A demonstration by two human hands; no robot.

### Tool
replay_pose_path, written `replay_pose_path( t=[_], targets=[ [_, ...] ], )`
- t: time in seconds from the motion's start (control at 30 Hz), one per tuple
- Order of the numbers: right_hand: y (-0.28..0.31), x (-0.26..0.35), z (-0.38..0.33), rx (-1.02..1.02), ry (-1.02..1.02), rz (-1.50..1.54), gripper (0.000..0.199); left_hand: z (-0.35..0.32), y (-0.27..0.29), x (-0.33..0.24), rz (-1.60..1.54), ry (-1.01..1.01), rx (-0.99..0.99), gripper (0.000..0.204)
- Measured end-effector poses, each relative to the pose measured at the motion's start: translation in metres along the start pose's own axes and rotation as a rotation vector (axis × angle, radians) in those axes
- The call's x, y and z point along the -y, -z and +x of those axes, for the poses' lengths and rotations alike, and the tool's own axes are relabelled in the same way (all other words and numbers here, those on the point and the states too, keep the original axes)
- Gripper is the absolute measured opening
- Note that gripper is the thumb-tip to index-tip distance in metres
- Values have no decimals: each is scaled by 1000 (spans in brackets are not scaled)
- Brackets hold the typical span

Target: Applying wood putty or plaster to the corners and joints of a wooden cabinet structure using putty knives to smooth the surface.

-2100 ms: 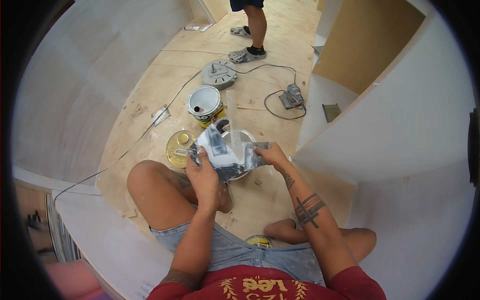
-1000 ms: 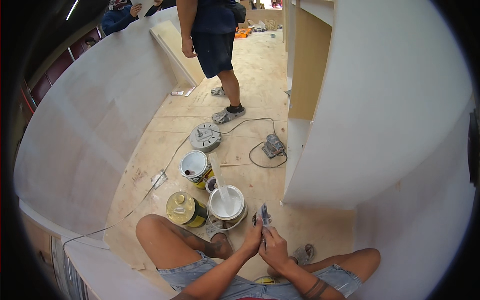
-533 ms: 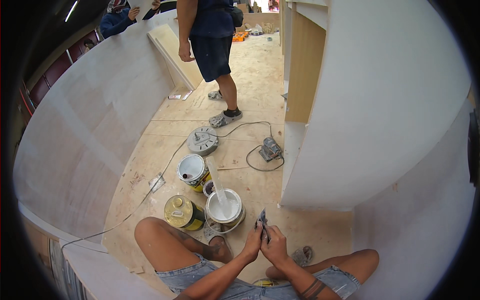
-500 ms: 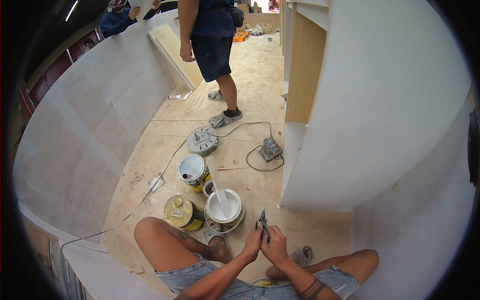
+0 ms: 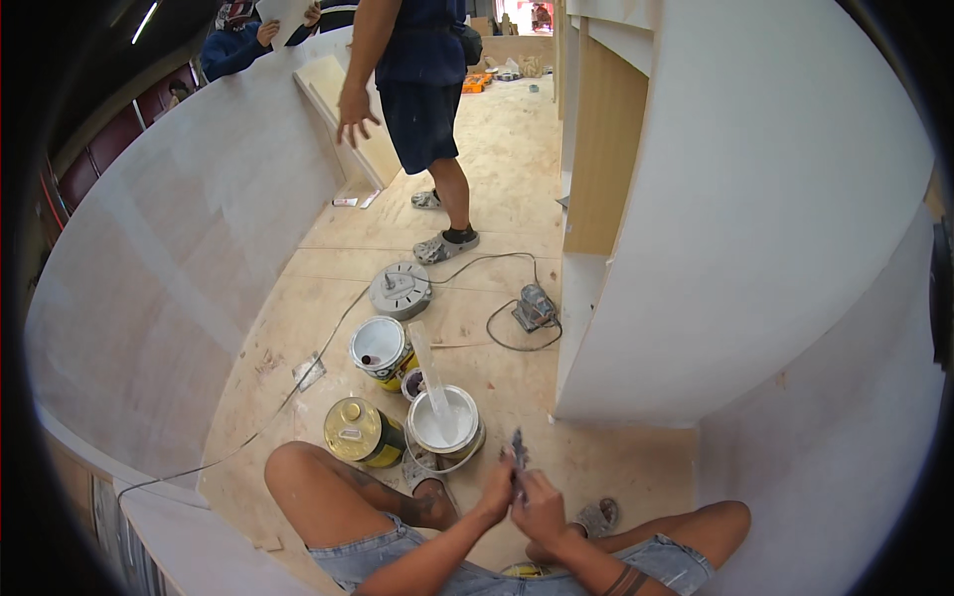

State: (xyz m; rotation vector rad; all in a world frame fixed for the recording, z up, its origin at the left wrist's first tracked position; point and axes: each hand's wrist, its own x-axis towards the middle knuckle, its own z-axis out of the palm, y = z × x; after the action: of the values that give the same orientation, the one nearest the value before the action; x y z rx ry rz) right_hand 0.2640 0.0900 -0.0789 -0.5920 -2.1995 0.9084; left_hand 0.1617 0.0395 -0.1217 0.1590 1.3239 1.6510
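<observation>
My left hand (image 5: pixel 496 491) and my right hand (image 5: pixel 540 509) meet in front of me, both closed. Between them a small dark grey, smeared flat tool (image 5: pixel 518 446) points up and away from me; its exact kind is blurred. The left fingers grip its side, and the right fingers close on its lower part. Just beyond my hands, slightly left, stands a bucket (image 5: pixel 478 440) of white paint or filler. A pale flat stirring stick (image 5: pixel 427 363) leans in it. Left of the bucket is a yellow-and-black can (image 5: pixel 360 429) with a gold top.
An opened tin (image 5: pixel 384 344) sits behind the bucket, near a grey cable reel (image 5: pixel 400 289). A sander (image 5: pixel 536 309) lies on the floor with its cord looped. A person (image 5: pixel 422 99) in dark shorts stands ahead. Curved pale panels (image 5: pixel 755 219) rise on both sides; another person holds a sheet behind the left one.
My right hand has shifted slightly left and lower against the tool, and the tool tip sits lower. The standing person's arm has swung outward with the fingers spread. My view has tilted slightly.
</observation>
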Motion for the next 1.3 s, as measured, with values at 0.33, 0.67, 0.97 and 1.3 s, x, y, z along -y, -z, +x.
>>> replay_pose_path(
  t=[0.33, 0.67, 0.97, 1.3],
  targets=[
    [7, 10, 7, -8, -49, 24, 22, 0, 3, -8, 86, 0, 12, 55],
    [22, 27, 16, 27, -102, 75, 26, 4, -2, -18, 21, 20, 95, 60],
    [26, -18, 34, -134, -285, 36, 25, -14, -25, -15, 200, 40, 150, 58],
    [23, 3, 21, -102, -230, 80, 34, -10, -10, -25, 424, 155, 110, 58]
  ],
)
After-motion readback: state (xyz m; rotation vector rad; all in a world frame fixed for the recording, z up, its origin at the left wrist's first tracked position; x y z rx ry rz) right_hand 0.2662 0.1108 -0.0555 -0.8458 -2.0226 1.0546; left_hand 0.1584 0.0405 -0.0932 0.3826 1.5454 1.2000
